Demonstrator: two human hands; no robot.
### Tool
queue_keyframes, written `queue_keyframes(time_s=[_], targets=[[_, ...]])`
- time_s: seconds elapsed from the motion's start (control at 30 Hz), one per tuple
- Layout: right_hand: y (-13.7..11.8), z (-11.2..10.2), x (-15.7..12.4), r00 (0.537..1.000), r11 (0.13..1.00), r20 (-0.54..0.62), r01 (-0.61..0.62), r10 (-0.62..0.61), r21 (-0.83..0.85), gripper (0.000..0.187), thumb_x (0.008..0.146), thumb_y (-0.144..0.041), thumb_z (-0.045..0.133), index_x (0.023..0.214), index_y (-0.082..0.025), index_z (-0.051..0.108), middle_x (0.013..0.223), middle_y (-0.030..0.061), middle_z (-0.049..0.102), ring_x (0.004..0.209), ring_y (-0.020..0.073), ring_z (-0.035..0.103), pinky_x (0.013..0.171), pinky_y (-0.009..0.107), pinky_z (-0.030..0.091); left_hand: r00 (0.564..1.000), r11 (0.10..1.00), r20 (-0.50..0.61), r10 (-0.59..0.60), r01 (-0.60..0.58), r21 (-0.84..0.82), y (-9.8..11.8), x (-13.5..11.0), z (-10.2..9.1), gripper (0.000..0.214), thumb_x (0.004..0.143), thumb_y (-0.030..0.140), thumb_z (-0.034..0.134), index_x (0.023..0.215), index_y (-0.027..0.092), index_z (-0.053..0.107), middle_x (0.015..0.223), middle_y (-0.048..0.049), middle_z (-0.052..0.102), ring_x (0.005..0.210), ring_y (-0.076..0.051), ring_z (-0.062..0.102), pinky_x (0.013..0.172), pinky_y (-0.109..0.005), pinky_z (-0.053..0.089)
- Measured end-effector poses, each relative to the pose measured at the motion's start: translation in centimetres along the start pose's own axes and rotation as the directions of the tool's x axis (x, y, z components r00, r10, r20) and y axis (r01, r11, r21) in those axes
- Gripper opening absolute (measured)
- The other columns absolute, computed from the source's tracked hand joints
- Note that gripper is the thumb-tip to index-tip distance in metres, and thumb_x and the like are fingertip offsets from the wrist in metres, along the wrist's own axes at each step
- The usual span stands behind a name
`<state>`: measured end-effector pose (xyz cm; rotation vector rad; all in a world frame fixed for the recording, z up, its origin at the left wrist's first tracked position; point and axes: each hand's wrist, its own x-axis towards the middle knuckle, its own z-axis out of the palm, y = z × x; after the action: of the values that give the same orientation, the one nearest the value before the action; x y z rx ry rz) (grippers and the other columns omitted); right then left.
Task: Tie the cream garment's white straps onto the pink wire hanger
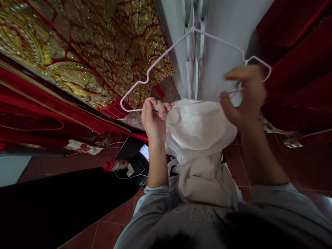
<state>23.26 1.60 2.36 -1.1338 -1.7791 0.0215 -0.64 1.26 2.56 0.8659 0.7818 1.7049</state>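
A thin pale wire hanger [166,57] hangs in front of me from a hook near the white wall. A cream cloth [199,128] is draped over its bottom bar and falls down toward my chest. My left hand [155,119] is closed round the bottom bar and the cloth's left edge. My right hand [245,97] is blurred; its fingers pinch the bar and cloth near the hanger's right shoulder.
A red fabric with gold sequin embroidery [85,52] hangs at the left, dark red velvet [298,62] at the right. Below lie a black surface [59,200], a phone [144,151] with a charger cable, a red-handled tool [114,165], and red floor tiles [103,231].
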Motion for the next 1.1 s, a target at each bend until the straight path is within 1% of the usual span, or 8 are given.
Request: queue_keyframes(time_s=[0.07, 0.2, 0.37, 0.5, 0.7, 0.83, 0.93, 1.1], targets=[[-0.1, 1.5, -1.5, 0.977, 0.997, 0.199, 0.077, -0.078, 0.014, 0.03, 0.096, -0.041, 0.058, 0.123, -0.03, 0.065, 0.111, 0.0075, 0.073, 0.107, 0.0299, 0.066, 0.1, 0.052, 0.049, 0.999, 0.999, -0.022, 0.023, -0.022, 0.049, -0.1, 0.2, -0.9, 0.032, 0.105, 0.051, 0.055, 0.089, 0.024, 0.061, 0.063, 0.0015, 0.057, 0.076, -0.018, 0.071, 0.086, -0.03, 0.061], [0.2, 2.5, -2.5, 0.972, 0.991, 0.209, 0.12, -0.107, -0.054, 0.027, 0.095, -0.031, 0.059, 0.12, -0.028, 0.069, 0.097, 0.0033, 0.075, 0.092, 0.0252, 0.066, 0.094, 0.046, 0.046, 0.979, 0.976, -0.108, 0.173, -0.156, 0.151, 0.1, 1.0, -4.7, 0.025, 0.099, 0.034, 0.055, 0.109, 0.023, 0.074, 0.12, -0.0081, 0.078, 0.108, -0.022, 0.076, 0.063, -0.022, 0.057], [1.7, 1.3, -2.4, 0.979, 0.989, 0.18, 0.11, -0.091, -0.099, 0.02, 0.095, -0.03, 0.058, 0.111, -0.029, 0.07, 0.098, 0.0026, 0.075, 0.097, 0.025, 0.066, 0.102, 0.049, 0.044, 0.855, 0.831, -0.164, 0.493, -0.406, 0.382, 2.3, 2.0, -8.4, 0.02, 0.089, 0.014, 0.07, 0.1, 0.024, 0.084, 0.107, -0.0024, 0.083, 0.097, -0.021, 0.078, 0.058, -0.023, 0.051], [1.7, 1.9, -3.1, 0.988, 0.987, 0.113, 0.118, -0.106, -0.108, 0.02, 0.095, -0.033, 0.058, 0.112, -0.031, 0.069, 0.098, 0.0041, 0.072, 0.099, 0.0269, 0.063, 0.108, 0.055, 0.043, 0.92, 0.781, 0.195, 0.34, -0.392, 0.486, 4.7, 2.7, -6.8, 0.032, 0.085, 0.031, 0.088, 0.115, 0.023, 0.082, 0.109, -0.0038, 0.082, 0.103, -0.023, 0.076, 0.094, -0.038, 0.06], [1.0, 3.0, -3.7, 0.991, 0.984, 0.02, 0.133, -0.132, -0.118, 0.02, 0.092, -0.033, 0.062, 0.111, -0.031, 0.065, 0.092, 0.003, 0.068, 0.098, 0.0275, 0.064, 0.114, 0.061, 0.04, 0.875, 0.572, 0.387, 0.291, -0.483, 0.663, 5.9, 4.4, -2.3, 0.016, 0.089, 0.026, 0.083, 0.075, 0.022, 0.075, 0.065, 0.002, 0.063, 0.058, -0.013, 0.052, 0.056, -0.028, 0.041], [1.1, 3.2, -3.9, 0.995, 0.985, 0.033, 0.102, -0.098, -0.14, 0.022, 0.093, -0.035, 0.06, 0.115, -0.032, 0.065, 0.096, 0.0041, 0.069, 0.102, 0.0285, 0.065, 0.117, 0.063, 0.039, 0.913, 0.801, 0.23, 0.338, -0.407, 0.439, 3.4, 5.6, -3.0, 0.02, 0.096, 0.012, 0.07, 0.079, 0.02, 0.075, 0.067, 0.0021, 0.064, 0.061, -0.01, 0.057, 0.061, -0.027, 0.043], [0.9, 3.7, -3.9, 0.994, 0.988, 0.059, 0.098, -0.091, -0.123, 0.024, 0.096, -0.035, 0.057, 0.119, -0.034, 0.064, 0.104, 0.005, 0.071, 0.109, 0.0295, 0.065, 0.118, 0.064, 0.038, 0.989, 0.987, -0.079, 0.128, -0.119, 0.111, 0.7, 5.0, -3.8, 0.013, 0.101, 0.028, 0.066, 0.091, 0.02, 0.071, 0.07, 0.0025, 0.065, 0.063, -0.01, 0.063, 0.065, -0.026, 0.049], [0.5, 3.2, -3.6, 0.99, 0.99, 0.025, 0.139, -0.138, -0.035, 0.033, 0.097, -0.036, 0.059, 0.13, -0.034, 0.063, 0.117, 0.0066, 0.072, 0.115, 0.03, 0.066, 0.114, 0.062, 0.044, 0.998, 0.999, -0.022, 0.051, -0.05, 0.019, -1.6, 2.4, -2.5, 0.036, 0.096, 0.056, 0.07, 0.091, 0.022, 0.064, 0.07, 0.0008, 0.064, 0.072, -0.015, 0.071, 0.069, -0.026, 0.054]])
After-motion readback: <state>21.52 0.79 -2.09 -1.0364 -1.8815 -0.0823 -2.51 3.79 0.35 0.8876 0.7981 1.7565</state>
